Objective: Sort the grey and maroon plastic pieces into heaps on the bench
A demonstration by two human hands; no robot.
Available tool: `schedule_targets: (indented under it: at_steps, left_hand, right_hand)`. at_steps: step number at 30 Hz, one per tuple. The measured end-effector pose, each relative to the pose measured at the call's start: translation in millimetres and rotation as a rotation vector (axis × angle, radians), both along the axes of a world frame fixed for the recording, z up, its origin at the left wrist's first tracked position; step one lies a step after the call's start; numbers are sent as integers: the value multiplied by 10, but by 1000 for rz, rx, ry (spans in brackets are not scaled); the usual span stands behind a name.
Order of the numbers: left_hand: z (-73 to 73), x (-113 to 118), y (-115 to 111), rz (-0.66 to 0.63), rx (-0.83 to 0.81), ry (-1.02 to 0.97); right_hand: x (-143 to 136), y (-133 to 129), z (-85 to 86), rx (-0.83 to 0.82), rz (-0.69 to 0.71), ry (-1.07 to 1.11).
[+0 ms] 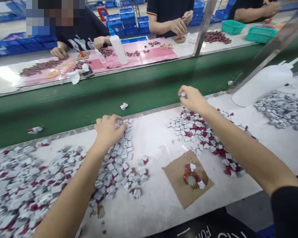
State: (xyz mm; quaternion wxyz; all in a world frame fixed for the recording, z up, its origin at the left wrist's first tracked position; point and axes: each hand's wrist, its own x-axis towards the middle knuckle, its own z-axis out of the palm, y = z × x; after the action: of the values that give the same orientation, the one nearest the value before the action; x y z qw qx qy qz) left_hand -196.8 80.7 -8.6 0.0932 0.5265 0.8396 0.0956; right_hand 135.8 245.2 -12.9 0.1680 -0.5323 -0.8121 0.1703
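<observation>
My left hand [109,129] is at the far edge of the white table, its fingers curled round a small grey-white piece beside a pile of grey and dark red pieces [121,148]. Farther right, my right hand [192,99] reaches over the table's far edge by the green belt, with a small white piece between thumb and fingers. Below it spreads another pile of white and dark red pieces [188,125]. Nearer me, a cardboard square [176,178] bears a red-rimmed round cap [189,178] and two small white and dark red pieces.
A green belt [89,99] carries a few small pieces. A white bottle [263,84] leans by a metal post [248,62] at right. Grey pieces [283,110] lie beyond. People work across the belt near a squeeze bottle [118,49] and green trays [232,27].
</observation>
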Motion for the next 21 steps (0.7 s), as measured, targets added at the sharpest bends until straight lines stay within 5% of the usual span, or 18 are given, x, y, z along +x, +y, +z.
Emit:
schedule_targets:
  at_steps: [4, 8, 13, 21]
  left_hand:
    - [-65, 17, -248, -85, -11, 15]
    - [-75, 101, -158, -137, 3, 55]
    - [-49, 193, 57, -154, 8, 125]
    - [63, 342, -4, -301, 42, 0]
  right_hand:
    - [717, -626, 42, -48, -52, -3]
    - [1074, -1140, -38, -31, -110, 7]
    - [1075, -1449, 19, -54, -271, 164]
    - [836, -2065, 345, -61, -423, 900]
